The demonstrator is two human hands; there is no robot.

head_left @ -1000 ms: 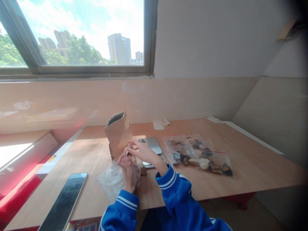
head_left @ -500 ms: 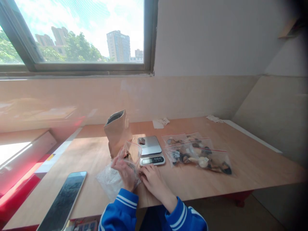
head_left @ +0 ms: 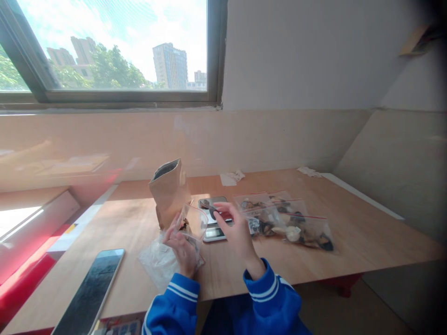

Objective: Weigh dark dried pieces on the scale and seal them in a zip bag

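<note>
My left hand (head_left: 182, 249) is closed on an open clear zip bag (head_left: 194, 222) with small brown dried pieces inside. Under that hand lies more crumpled clear plastic (head_left: 159, 260). Between thumb and fingers of my right hand (head_left: 234, 228) is a small dark dried piece (head_left: 212, 211), held over the kitchen scale (head_left: 213, 233). On the scale's metal plate sits another small brown piece (head_left: 204, 204). My right hand covers part of the plate and the buttons; the display digits are too small to read.
Several filled zip bags (head_left: 291, 231) lie right of the scale. A brown paper bag (head_left: 169, 190) stands open behind my left hand. A phone (head_left: 92, 288) lies at the left, crumpled tissue (head_left: 234, 177) at the back. The table's front edge runs below my wrists.
My right hand has risen from the table in front of the scale and moved over it, now with a dark piece in its fingers. My left hand stays at the zip bag.
</note>
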